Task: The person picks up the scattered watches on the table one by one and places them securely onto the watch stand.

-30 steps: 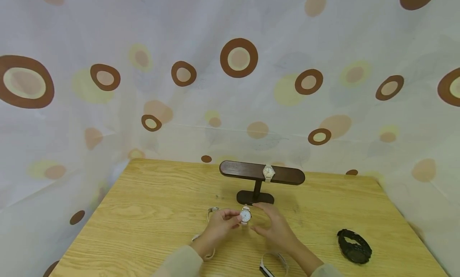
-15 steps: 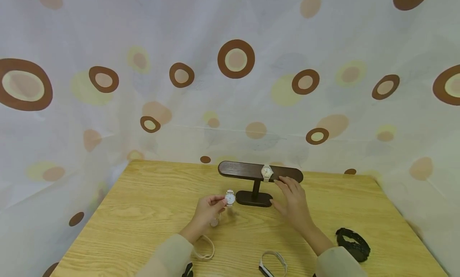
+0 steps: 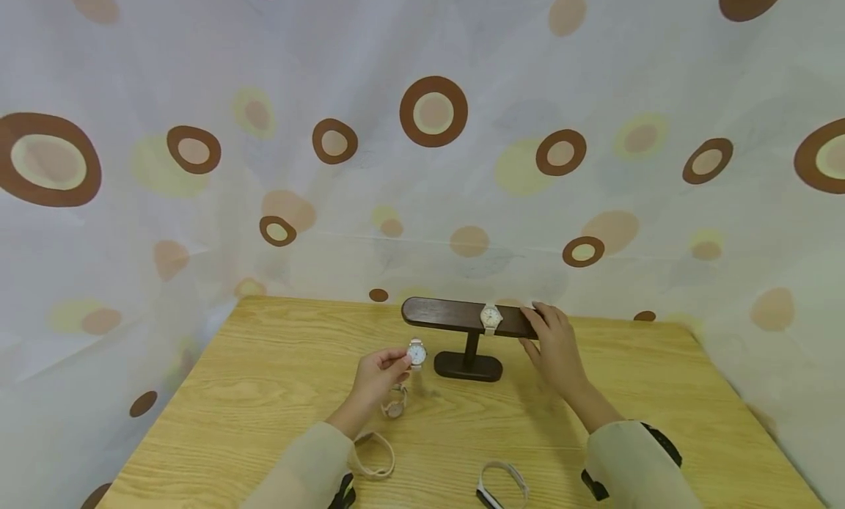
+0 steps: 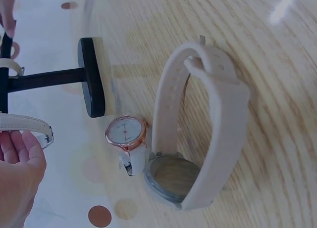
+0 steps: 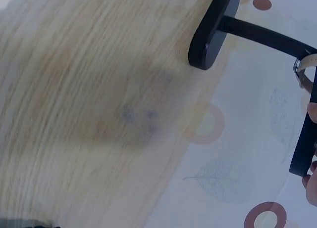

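My left hand (image 3: 378,381) pinches a wristwatch (image 3: 416,353) with a white dial and pale strap, held up left of the dark watch stand (image 3: 442,312). In the left wrist view the pale strap (image 4: 22,123) lies above the curled fingers. My right hand (image 3: 557,351) grips the right end of the stand's bar, thumb and fingers around it. Another pale-strapped watch (image 3: 491,317) sits on the bar, right of the post. Under the left forearm, a rose-gold watch (image 4: 125,131) and a pale pink smartwatch (image 4: 230,109) rest on the table.
A white fitness band (image 3: 502,483) lies near the table's front edge. The black watch (image 3: 662,443) at the right is mostly hidden by the right sleeve. A spotted cloth (image 3: 436,201) hangs behind the wooden table (image 3: 284,362).
The left hand has carried the wristwatch left and upward, away from the right hand. The right hand has moved up and right from beside that watch onto the stand's bar end.
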{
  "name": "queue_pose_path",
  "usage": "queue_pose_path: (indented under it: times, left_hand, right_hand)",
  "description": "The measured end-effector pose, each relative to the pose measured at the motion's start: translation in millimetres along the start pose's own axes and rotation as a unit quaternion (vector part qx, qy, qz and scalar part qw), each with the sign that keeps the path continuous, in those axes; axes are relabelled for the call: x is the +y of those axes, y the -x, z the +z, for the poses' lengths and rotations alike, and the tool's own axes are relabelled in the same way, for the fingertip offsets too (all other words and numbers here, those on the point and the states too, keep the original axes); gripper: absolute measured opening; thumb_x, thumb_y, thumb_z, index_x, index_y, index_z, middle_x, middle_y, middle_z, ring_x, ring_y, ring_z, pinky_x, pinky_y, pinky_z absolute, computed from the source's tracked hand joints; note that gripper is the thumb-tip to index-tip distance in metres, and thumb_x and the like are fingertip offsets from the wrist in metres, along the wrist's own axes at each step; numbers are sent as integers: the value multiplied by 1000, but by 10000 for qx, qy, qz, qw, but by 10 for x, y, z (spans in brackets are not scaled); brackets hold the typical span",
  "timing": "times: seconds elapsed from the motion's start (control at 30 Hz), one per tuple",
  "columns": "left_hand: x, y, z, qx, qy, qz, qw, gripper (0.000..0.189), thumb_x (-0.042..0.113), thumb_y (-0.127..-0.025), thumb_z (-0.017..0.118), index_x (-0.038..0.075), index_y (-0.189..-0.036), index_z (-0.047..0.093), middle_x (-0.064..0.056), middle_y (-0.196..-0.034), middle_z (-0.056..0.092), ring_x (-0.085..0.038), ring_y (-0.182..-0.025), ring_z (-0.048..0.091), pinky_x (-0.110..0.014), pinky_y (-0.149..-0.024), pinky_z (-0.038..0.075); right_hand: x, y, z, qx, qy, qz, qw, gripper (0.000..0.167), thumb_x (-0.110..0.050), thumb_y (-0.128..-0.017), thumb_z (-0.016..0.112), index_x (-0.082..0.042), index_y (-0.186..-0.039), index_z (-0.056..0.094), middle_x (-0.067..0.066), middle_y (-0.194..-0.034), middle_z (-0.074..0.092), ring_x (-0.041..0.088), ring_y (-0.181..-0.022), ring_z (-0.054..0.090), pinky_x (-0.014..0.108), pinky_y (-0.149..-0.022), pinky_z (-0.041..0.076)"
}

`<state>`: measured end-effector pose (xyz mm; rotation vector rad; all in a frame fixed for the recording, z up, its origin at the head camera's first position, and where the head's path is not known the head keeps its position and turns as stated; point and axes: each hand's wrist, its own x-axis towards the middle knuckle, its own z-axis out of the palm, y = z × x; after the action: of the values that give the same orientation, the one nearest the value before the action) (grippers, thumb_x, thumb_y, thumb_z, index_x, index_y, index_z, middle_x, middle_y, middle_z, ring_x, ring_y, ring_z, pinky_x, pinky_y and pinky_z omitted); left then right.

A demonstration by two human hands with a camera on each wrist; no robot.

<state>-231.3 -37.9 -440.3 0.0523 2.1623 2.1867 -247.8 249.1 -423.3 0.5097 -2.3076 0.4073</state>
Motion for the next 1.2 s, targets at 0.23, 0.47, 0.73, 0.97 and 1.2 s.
queue_pose_path:
  times: [0.23, 0.47, 0.73, 0.97, 1.2]
  left_hand:
    - [61, -54, -11, 162, 92, 57, 9998, 24, 0, -89, 57, -17, -106, 57, -18, -95, 67, -6, -76, 62, -25, -76, 58]
    - [112, -151, -68, 272, 3, 121, 9996, 26, 2, -91, 55, -15, -111, 58, -21, -102, 64, -6, -80, 61, -23, -78, 57]
    - [166, -227, -147, 546, -256, 151, 9981, 25, 2, -91, 55, -14, -110, 59, -28, -108, 62, -14, -86, 65, -23, -77, 57]
    - [194, -267, -182, 758, -163, 276, 9966, 26, 2, -91, 55, -15, -111, 58, -29, -108, 62, -9, -82, 63, -22, -76, 57]
    - [243, -395, -132, 912, -90, 257, 9955, 25, 2, -91, 56, -12, -111, 60, -27, -109, 62, -7, -82, 62, -20, -76, 56]
  right_hand:
    - [76, -42, -57, -308, 152, -255, 9991, 54, 1, -64, 81, 7, -113, 61, 26, -109, 58, 43, -101, 53, 55, -86, 47]
    - [84, -79, -92, -610, 230, -259, 9975, 54, 3, -65, 80, 9, -115, 60, 26, -108, 58, 44, -100, 53, 55, -86, 47]
    - [73, -121, -104, -905, 116, -44, 9958, 52, 4, -69, 77, 9, -117, 58, 26, -110, 56, 45, -102, 51, 56, -86, 46]
    - [38, -131, -107, -1010, 171, 64, 9947, 51, 4, -69, 76, 8, -116, 58, 26, -109, 56, 45, -102, 52, 55, -86, 47]
    - [31, -140, -114, -1033, 240, 163, 9942, 51, 5, -69, 77, 6, -116, 58, 25, -108, 57, 44, -101, 52, 55, -84, 47]
